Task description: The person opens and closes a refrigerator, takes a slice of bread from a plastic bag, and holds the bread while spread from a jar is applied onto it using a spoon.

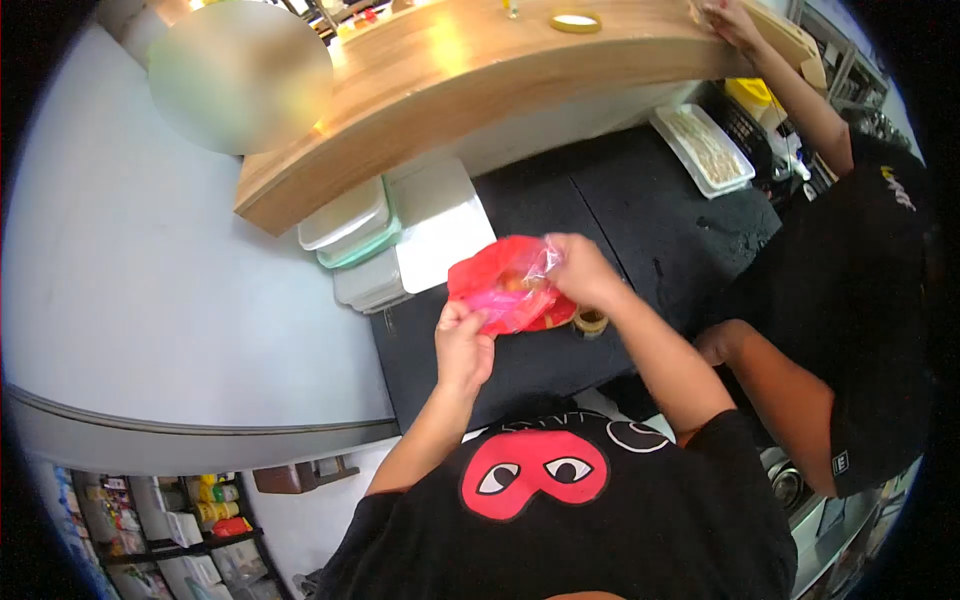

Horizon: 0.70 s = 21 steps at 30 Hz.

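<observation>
Landmark: red bag [478,268], located above the black counter [530,375]. The bag mouth is spread, exposing clear plastic film and orange-brown contents [515,281]; the exact contents are blurred and cannot be identified.

Hand state: the 2 hands are apart, 1 at each side of the red bag. Left hand [464,350]: thumb and fingers clamped on the lower left edge. Right hand [585,272]: fingers clamped on the upper right edge and film.

Adjacent item: 1 tape roll [591,323], just beside the lower right edge of the red bag.

Containers left of the red bag: 1 stack, comprising a white-lidded container [345,215], a mint-green container [366,246] and clear lids [370,283]. A white board [440,222] lies between this stack and the red bag.

Containers well apart, to the upper right of the red bag: 1 white tray [672,145] holding pale, thin strands [712,146]; beyond it, 1 black basket [738,128] and 1 yellow tub [750,94].

Right of the red bag: 1 co-worker [825,290], with 1 hand at the wooden ledge [520,60].
</observation>
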Each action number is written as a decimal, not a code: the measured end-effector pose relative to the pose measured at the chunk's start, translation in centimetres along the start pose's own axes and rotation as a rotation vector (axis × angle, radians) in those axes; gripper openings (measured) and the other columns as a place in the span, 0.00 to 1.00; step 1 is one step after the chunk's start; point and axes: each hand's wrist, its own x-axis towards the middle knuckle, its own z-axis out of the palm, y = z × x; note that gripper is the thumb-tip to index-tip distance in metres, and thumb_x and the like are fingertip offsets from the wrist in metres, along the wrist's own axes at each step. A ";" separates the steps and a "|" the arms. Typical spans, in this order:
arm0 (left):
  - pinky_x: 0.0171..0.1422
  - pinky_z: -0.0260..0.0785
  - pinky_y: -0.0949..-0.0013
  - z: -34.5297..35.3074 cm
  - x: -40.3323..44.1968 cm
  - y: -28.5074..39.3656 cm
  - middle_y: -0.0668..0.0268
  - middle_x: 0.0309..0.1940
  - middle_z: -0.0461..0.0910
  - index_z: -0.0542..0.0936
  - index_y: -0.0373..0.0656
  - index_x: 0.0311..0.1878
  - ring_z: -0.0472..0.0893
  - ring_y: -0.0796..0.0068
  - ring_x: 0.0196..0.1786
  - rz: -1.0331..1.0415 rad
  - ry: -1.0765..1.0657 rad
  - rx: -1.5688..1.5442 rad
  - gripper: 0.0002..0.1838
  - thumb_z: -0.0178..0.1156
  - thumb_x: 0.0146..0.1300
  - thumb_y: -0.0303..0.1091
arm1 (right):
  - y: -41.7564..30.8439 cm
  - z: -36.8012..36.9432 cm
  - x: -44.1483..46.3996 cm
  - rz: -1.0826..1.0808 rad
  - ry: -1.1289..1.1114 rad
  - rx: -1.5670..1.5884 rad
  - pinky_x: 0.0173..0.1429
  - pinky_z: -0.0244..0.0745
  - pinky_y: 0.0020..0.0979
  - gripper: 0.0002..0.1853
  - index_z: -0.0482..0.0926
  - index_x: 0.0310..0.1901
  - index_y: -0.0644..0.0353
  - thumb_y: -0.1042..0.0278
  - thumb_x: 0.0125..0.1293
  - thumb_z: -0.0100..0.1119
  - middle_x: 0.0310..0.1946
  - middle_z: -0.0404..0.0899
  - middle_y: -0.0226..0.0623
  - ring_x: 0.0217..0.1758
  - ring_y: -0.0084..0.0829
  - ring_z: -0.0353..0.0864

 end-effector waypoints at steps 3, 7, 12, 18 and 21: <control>0.61 0.67 0.55 -1.7 1.1 1.6 0.61 0.41 0.76 0.69 0.45 0.31 0.76 0.64 0.50 -0.205 0.072 -0.280 0.11 0.45 0.50 0.14 | 1.4 2.5 0.9 0.197 -0.020 0.773 0.40 0.74 0.31 0.11 0.72 0.36 0.63 0.85 0.57 0.41 0.30 0.76 0.35 0.32 0.30 0.78; 0.60 0.67 0.57 -1.8 1.9 4.0 0.58 0.52 0.73 0.68 0.38 0.54 0.74 0.62 0.54 -0.483 -0.094 -0.409 0.18 0.49 0.59 0.24 | -1.0 4.6 1.9 0.417 -0.072 1.324 0.43 0.77 0.39 0.09 0.70 0.36 0.59 0.79 0.61 0.38 0.31 0.75 0.36 0.35 0.33 0.78; 0.58 0.70 0.59 -3.2 0.6 4.9 0.57 0.55 0.72 0.66 0.37 0.59 0.75 0.61 0.54 -0.356 -0.259 0.232 0.20 0.50 0.66 0.36 | -1.0 6.3 2.5 0.353 -0.147 1.478 0.48 0.76 0.37 0.07 0.71 0.37 0.57 0.79 0.60 0.45 0.33 0.76 0.35 0.38 0.33 0.79; 0.65 0.62 0.55 -3.8 2.9 9.6 0.53 0.55 0.72 0.68 0.35 0.57 0.70 0.60 0.60 -0.318 -0.206 -0.232 0.25 0.43 0.69 0.47 | -2.7 4.7 0.2 -0.095 -0.378 1.461 0.51 0.74 0.36 0.11 0.74 0.41 0.57 0.81 0.57 0.51 0.36 0.77 0.43 0.44 0.35 0.78; 0.63 0.64 0.56 -4.5 2.5 9.3 0.54 0.54 0.73 0.69 0.35 0.55 0.72 0.60 0.58 -0.260 -0.202 -0.014 0.23 0.43 0.69 0.46 | -4.0 3.4 -2.1 -0.194 -0.353 0.147 0.50 0.73 0.37 0.13 0.75 0.42 0.59 0.79 0.53 0.53 0.36 0.74 0.49 0.44 0.42 0.77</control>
